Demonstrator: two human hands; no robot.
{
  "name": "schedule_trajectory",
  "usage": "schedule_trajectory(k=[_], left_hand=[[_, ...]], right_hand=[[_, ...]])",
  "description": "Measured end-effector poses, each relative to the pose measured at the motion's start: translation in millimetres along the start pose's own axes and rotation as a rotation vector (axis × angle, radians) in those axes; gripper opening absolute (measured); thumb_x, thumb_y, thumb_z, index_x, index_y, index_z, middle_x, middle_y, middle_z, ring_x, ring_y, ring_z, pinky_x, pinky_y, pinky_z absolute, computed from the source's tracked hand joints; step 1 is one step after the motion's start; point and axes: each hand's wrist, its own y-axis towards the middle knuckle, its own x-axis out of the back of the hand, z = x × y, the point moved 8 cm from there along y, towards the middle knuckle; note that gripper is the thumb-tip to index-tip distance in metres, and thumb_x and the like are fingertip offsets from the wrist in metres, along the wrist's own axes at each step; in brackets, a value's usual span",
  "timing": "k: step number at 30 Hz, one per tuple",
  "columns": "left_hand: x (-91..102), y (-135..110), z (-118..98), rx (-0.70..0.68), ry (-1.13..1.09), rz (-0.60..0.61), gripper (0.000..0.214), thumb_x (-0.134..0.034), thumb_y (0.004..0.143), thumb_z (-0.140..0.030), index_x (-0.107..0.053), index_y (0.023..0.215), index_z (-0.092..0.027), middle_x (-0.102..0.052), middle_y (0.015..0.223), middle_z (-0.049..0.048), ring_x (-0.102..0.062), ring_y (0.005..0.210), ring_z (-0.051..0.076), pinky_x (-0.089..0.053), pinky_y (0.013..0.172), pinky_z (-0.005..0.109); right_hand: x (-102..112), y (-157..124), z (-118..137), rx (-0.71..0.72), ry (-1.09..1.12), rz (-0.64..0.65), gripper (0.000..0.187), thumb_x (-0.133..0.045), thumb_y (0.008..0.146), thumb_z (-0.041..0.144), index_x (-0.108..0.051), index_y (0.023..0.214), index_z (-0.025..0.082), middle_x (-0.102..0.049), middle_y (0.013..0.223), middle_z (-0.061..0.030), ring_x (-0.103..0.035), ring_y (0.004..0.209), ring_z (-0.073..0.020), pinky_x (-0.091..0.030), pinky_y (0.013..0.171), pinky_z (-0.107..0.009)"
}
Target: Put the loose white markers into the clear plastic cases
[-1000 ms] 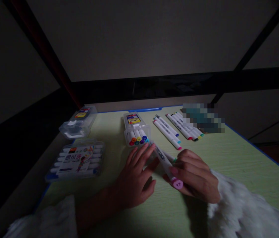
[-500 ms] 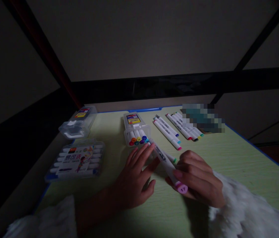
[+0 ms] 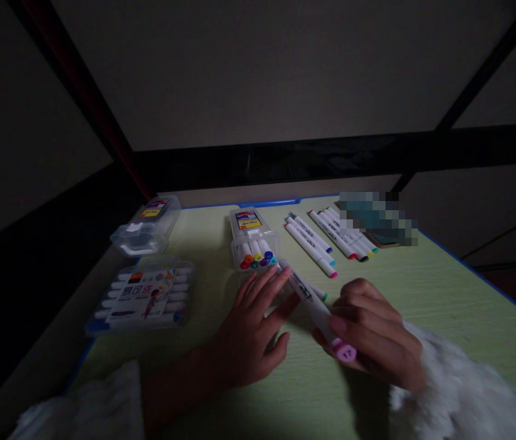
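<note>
A white marker [image 3: 311, 299] with a pink cap end numbered 17 is pinched near that end by my right hand [image 3: 370, 330]. It slants away from me, its far end by the fingertips of my left hand [image 3: 253, 333]; whether they touch cannot be made out. My left hand has its fingers spread in front of a clear plastic marker case [image 3: 254, 229]. Several markers with coloured ends [image 3: 258, 255] lie in the case's open part. Behind the held marker, a green-tipped marker [image 3: 319, 293] lies on the table, partly hidden.
Several loose white markers [image 3: 312, 247] lie right of the case, near a blurred-out teal item [image 3: 372, 217]. To the left are another clear case [image 3: 148, 227] and a flat box of markers [image 3: 141, 297]. The pale green table [image 3: 445, 299] has a blue edge.
My right hand has drawn the pink-ended marker slightly right and toward me. My left hand has hardly moved.
</note>
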Motion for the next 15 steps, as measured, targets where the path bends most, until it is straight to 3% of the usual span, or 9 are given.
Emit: schedule_trajectory(k=[15], left_hand=[[5.7,-1.9,1.8,0.011,0.020,-0.122,0.058,-0.047,0.076,-0.010,-0.030,0.132,-0.017,-0.022,0.144,0.0175,-0.016,0.135,0.030,-0.019,0.105,0.052]], right_hand=[[-0.3,-0.4,1.3,0.008,0.011,-0.008,0.008,-0.056,0.079,0.005,-0.055,0.083,0.012,-0.053,0.053,0.0004,-0.047,0.054,-0.0124,-0.036,0.050,-0.028]])
